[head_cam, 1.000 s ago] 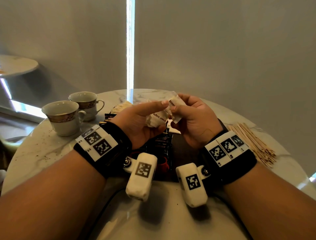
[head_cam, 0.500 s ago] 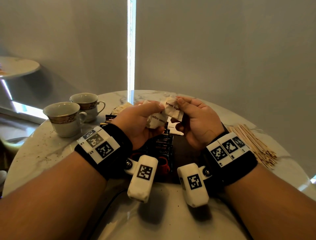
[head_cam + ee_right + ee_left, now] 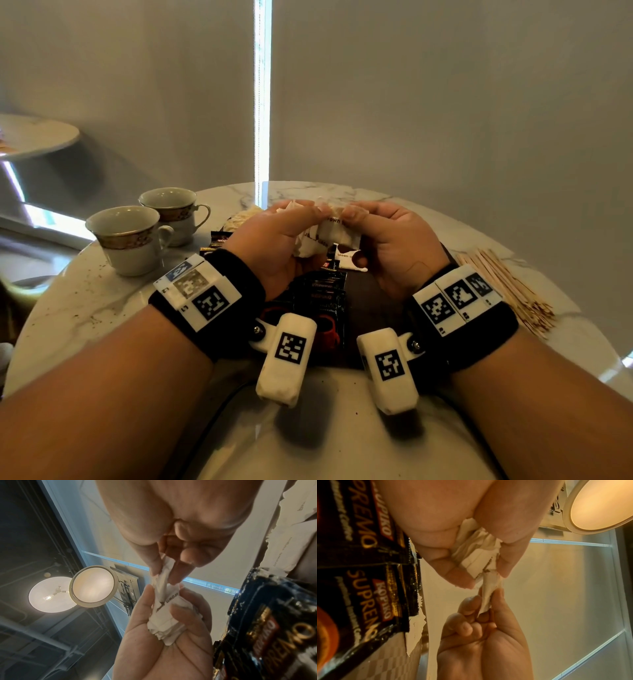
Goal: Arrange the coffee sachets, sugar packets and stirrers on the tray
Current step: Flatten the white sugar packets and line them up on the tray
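Nearest to us the black coffee sachets (image 3: 317,301) lie on the dark tray (image 3: 371,308) on the bench (image 3: 102,308), under our 2 wrists. Just above the tray our left hand (image 3: 274,246) grips a crumpled bunch of white sugar packets (image 3: 317,240), and our right hand (image 3: 394,243) pinches 1 packet at its end with thumb and fingers (image 3: 155,566), so its long axis runs from left hand to right hand. We judge this packet must go down onto the tray directly below; the stirrers (image 3: 507,291) wait off the tray to the right, nearer our right hand, and 2 cups (image 3: 137,236) stand farther left.
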Tool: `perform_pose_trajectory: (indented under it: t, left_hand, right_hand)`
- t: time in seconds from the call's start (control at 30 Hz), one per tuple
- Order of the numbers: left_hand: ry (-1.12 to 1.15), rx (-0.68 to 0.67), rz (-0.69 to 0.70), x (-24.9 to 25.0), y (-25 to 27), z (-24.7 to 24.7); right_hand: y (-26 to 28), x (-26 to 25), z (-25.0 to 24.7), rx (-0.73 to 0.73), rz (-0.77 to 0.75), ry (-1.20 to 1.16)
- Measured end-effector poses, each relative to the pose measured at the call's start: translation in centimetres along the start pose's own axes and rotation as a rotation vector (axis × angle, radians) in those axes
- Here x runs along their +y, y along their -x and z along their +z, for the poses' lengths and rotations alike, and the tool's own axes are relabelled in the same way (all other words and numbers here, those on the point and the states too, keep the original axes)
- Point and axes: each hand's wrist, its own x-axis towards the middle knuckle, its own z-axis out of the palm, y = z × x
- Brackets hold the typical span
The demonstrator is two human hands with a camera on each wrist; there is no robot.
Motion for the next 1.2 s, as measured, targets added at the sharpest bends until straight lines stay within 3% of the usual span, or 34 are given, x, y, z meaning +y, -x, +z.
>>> perform_pose_trajectory:
  t: [0.3,0.5,0.7,0.9,1.2]
  left_hand:
    - [0.048,0.066,0.008,0.0,-0.2,-0.1]
    - [0.103,0.142,-0.016,0.1,-0.5,-0.4]
    - [0.118,0.145,-0.026,0.0,-0.5,-0.5]
    - [0.114,0.129,-0.038,0.2,-0.3,-0.7]
    - [0.125,0.125,-0.039,0.3,-0.2,-0.6]
  right_hand:
    - [0.2,-0.3,-0.2,-0.145,0.043,0.057]
    - [-1.9,-0.4,-2.6,0.124,0.064,-0.101]
    - [-4.1,2.1,-5.2,0.298,0.385,-0.144]
    - [-3.7,3.2,-5.1,0.18,0.551,-0.018]
    - [-3.4,3.0,-4.8,0.112,0.585,0.044]
